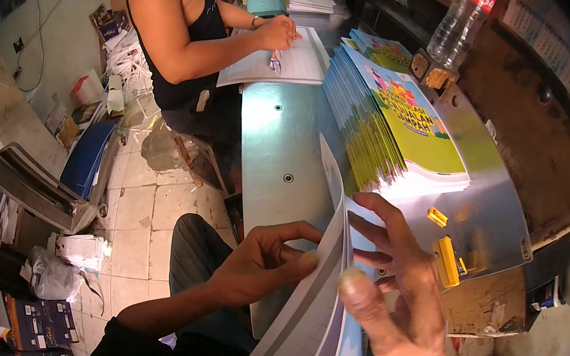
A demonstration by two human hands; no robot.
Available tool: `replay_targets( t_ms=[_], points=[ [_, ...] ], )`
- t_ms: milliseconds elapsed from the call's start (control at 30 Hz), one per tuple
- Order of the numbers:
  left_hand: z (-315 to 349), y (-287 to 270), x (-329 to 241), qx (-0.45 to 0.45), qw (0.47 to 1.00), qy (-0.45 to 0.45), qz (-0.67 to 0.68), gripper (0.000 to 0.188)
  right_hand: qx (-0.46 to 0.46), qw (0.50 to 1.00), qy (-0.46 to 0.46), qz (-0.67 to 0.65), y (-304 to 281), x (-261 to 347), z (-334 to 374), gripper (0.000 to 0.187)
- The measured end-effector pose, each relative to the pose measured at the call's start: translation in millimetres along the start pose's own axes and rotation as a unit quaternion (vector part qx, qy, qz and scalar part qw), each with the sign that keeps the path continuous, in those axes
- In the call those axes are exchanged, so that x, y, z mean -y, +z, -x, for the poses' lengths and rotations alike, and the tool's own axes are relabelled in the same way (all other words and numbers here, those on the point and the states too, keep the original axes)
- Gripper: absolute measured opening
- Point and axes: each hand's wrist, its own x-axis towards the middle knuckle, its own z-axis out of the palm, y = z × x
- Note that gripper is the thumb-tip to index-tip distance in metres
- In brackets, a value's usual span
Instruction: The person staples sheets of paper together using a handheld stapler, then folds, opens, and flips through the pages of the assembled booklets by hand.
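A thin booklet [294, 336] with ruled inner pages and a blue-green cover stands on edge in front of me, bowed and partly fanned. My left hand [264, 264] is closed on its left side, thumb and fingers pinching the pages. On the cover side, my right hand [402, 292] has its fingers spread and its thumb stretched out. Its fingertips are close to the cover; I cannot tell whether they press on it. Just beyond stands a tall stack of booklets [417, 119] with colourful blue and green covers.
A yellow cutter-like tool [447, 262] and a small yellow piece [437, 216] lie right on the metal table [268, 140]. A plastic bottle [457, 32] stands behind the stack. At far left, a person [175, 29] works over a large sheet [299, 62].
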Motion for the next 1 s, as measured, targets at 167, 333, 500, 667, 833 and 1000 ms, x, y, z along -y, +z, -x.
replay_targets(
  t_ms=[167, 333, 500, 667, 833, 1000],
  points=[
    [1.0, 10.9, -2.9, -0.061, 0.988, 0.075, -0.121, 0.028, 0.039, 0.999, 0.023, 0.03, 11.9, -6.3, -1.4, 0.088],
    [19.1, 0.4, -19.9, -0.099, 0.983, 0.011, -0.157, 0.017, -0.016, 0.998, 0.027, 0.058, -25.3, -10.2, 25.8, 0.07],
    [62.9, -76.9, -28.9, -0.183, 0.969, 0.083, -0.143, 0.023, -0.105, 0.982, -0.148, 0.05, -77.4, -29.3, 70.7, 0.052],
    [79.1, -141.7, -45.3, -0.335, 0.922, -0.042, -0.188, 0.031, -0.164, 0.966, 0.197, -0.003, -80.7, -40.2, 116.2, 0.059],
    [78.9, -154.6, -32.8, -0.335, 0.887, -0.151, -0.28, 0.048, -0.073, 0.922, 0.381, -0.008, -62.8, -96.3, 109.9, 0.06],
    [74.3, -166.6, -18.3, -0.308, 0.905, -0.152, -0.25, 0.049, -0.07, 0.935, 0.344, 0.041, -58.4, -108.2, 109.9, 0.069]
  ],
)
